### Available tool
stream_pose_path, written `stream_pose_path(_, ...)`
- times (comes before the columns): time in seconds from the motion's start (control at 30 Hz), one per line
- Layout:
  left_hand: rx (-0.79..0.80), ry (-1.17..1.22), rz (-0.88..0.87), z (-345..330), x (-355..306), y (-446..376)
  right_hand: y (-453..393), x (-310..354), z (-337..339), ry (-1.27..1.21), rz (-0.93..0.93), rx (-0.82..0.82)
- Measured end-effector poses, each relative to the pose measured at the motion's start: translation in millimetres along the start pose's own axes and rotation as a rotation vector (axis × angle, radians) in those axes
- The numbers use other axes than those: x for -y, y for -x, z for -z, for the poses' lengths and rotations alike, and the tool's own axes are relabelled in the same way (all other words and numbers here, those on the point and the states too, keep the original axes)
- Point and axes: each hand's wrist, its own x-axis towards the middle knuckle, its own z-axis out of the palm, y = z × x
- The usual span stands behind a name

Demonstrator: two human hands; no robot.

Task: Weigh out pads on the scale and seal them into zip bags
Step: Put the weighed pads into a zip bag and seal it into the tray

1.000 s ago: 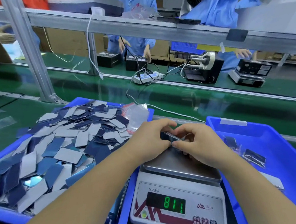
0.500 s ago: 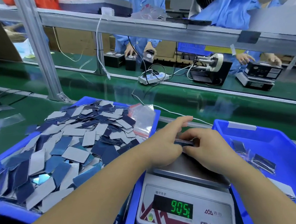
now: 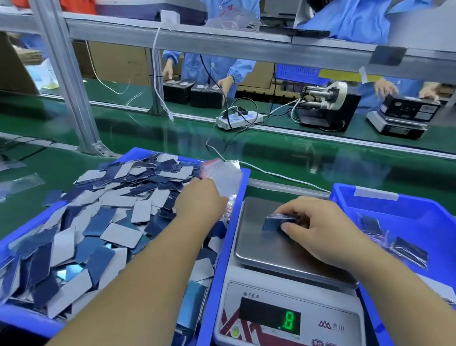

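My right hand (image 3: 318, 227) grips a small stack of dark blue pads (image 3: 277, 220) just over the steel pan of the scale (image 3: 264, 248), whose green display (image 3: 288, 320) shows an 8. My left hand (image 3: 200, 201) lies at the right end of the blue tray (image 3: 222, 257) heaped with loose blue and grey pads (image 3: 95, 225), its fingertips at the clear zip bags with red strips (image 3: 225, 177). Whether it holds a bag is hidden by the back of the hand.
A second blue tray (image 3: 424, 213) at the right holds several filled bags (image 3: 407, 249). Beyond lie a green conveyor belt (image 3: 356, 169), a white cable, a power strip (image 3: 238, 119), an aluminium frame post (image 3: 63, 76), and people in blue coats working opposite.
My left hand left the pad stack and moved left to the zip bags in the tray. My right hand keeps the stack, and the scale reading dropped from 905 to 8.
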Motion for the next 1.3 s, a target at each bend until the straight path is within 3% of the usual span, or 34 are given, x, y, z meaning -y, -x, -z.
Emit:
stream_pose_path(0.27,-0.119,0.204,0.027,8,2,2,0,-2,-1,0.049,-0.013,-0.026)
stream_pose_path(0.43,-0.183,0.387,-0.063,23,0,10,-1,-2,2,-0.055,-0.087,-0.088)
stream_pose_path(0.53,-0.057,0.8,-0.188,36,-12,26,-3,-2,2,-0.42,-0.189,-0.161)
stream_pose_path(0.63,0.097,0.961,-0.356,35,-28,42,-3,-1,2,-0.732,-0.248,-0.188)
stream_pose_path(0.87,0.239,0.97,-0.491,24,-38,51,-1,4,6,-0.805,-0.153,-0.236)
stream_pose_path(0.97,0.237,1.014,-0.42,25,-39,53,0,6,7,-0.842,-0.13,-0.275)
stream_pose_path(1.07,0.409,1.068,-0.329,28,-39,56,1,8,10,-0.962,-0.14,-0.325)
stream_pose_path(1.13,0.476,1.05,-0.37,29,-39,59,1,9,12,-1.019,-0.139,-0.319)
stream_pose_path(1.3,0.415,1.126,-0.436,28,-41,59,1,9,12,-0.996,-0.133,-0.279)
